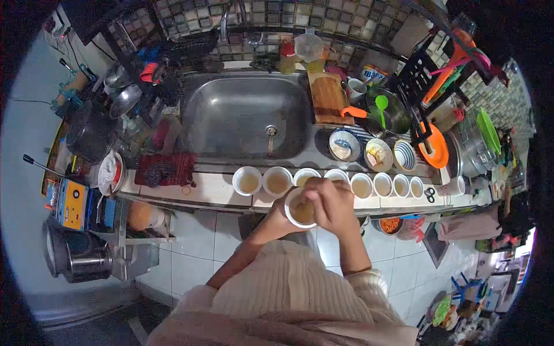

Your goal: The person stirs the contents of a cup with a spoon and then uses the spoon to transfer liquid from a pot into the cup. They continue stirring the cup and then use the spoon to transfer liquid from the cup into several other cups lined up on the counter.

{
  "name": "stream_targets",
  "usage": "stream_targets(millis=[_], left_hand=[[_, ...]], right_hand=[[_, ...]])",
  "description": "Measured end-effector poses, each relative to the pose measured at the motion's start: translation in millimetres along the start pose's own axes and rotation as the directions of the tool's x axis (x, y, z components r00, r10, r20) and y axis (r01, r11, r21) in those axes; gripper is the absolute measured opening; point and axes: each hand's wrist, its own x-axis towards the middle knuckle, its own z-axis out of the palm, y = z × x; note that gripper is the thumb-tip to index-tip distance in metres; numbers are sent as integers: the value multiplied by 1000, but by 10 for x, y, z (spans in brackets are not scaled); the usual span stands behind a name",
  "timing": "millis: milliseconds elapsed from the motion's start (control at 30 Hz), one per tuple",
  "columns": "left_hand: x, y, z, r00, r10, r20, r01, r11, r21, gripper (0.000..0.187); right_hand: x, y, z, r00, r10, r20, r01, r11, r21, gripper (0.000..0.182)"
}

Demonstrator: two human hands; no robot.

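My left hand point(275, 221) is wrapped round a white cup point(301, 222) with a pale yellowish-brown liquid in it, held in front of the counter edge. Over the cup's rim is my right hand point(333, 203), its fingers pinched together and pointing into the cup. What they hold, if anything, is hidden. Along the counter edge stands a row of several similar white cups point(278, 181) with the same pale liquid. My right hand covers part of the row's middle.
A steel sink point(245, 118) lies behind the row. Beside it are a wooden cutting board point(330, 97), several small bowls point(378, 154), a pan with a green spoon point(382, 109) and an orange plate point(434, 147). Black scissors point(429, 195) lie at the right; a dark red cloth point(167, 169) lies left.
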Motion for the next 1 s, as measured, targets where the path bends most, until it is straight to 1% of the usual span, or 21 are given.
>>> stream_targets(millis=[33,67,133,200,267,300,333,400,433,467,533,567,667,700,733,800,867,900,933,967,1000], left_hand=[[0,47,11,1000,4,-25,-6,997,-81,64],[8,49,-7,1000,7,-26,-9,997,-79,64],[-4,39,-68,997,81,-6,-81,993,-81,66],[-11,-37,-18,999,38,-3,-38,998,-51,66],[-2,-42,34,999,-3,-51,-3,994,-105,65],[18,-37,6,1000,24,3,-24,994,-107,64],[22,-20,-34,1000,25,5,-24,994,-106,64],[3,15,-86,997,-71,16,73,967,-246,66],[-6,-90,-43,999,-46,-19,43,992,-117,67],[-11,-116,-7,999,-46,-17,44,992,-118,67],[-9,-94,46,995,56,-83,-64,994,-94,66],[-7,-155,42,996,60,-61,-65,994,-82,65],[-31,-86,-34,997,13,-76,-24,991,-134,65],[-40,-8,-52,997,18,-77,-24,996,-85,65],[-58,33,-56,997,15,-75,-21,996,-85,65],[-83,95,-66,997,31,-70,-34,998,-48,64],[-79,193,-76,992,87,-96,-86,996,18,63],[-78,216,-76,982,146,-120,-136,987,84,62],[-83,191,-92,983,143,-117,-134,988,82,62],[-89,148,-123,992,113,-50,-109,990,87,63],[-96,124,-141,997,82,18,-83,992,95,65]], right_hand=[[-30,26,13,994,-106,24,106,994,-6,4],[-46,19,-3,994,-109,23,109,994,-6,4],[-85,3,-33,979,-172,110,140,958,249,6],[-45,46,-36,982,-160,104,130,961,244,5],[-13,41,44,998,66,-25,-65,997,27,5],[-59,0,31,1000,-24,2,23,998,66,6],[-69,12,14,1000,-23,0,23,998,65,6],[-120,58,-42,976,-188,112,161,963,214,10],[-114,93,-62,990,-127,66,104,955,277,9],[-87,91,-67,990,-124,66,102,956,276,9],[-48,61,-71,999,37,19,-39,995,92,8],[-78,90,-28,992,-123,-24,125,988,93,8],[-166,31,-74,977,-213,12,204,949,239,10],[-193,12,-87,981,-165,-101,185,950,250,20],[-220,3,-135,982,-161,-100,182,951,251,20],[-264,-24,-243,937,-145,-316,256,904,343,27],[-349,-147,-228,771,-172,-613,305,945,119,33],[-359,-196,-238,772,-168,-613,300,946,119,33],[-362,-243,-253,692,-221,-687,392,914,101,33],[-361,-275,-268,600,-267,-754,480,874,73,33],[-362,-292,-284,600,-265,-755,477,876,73,33]])
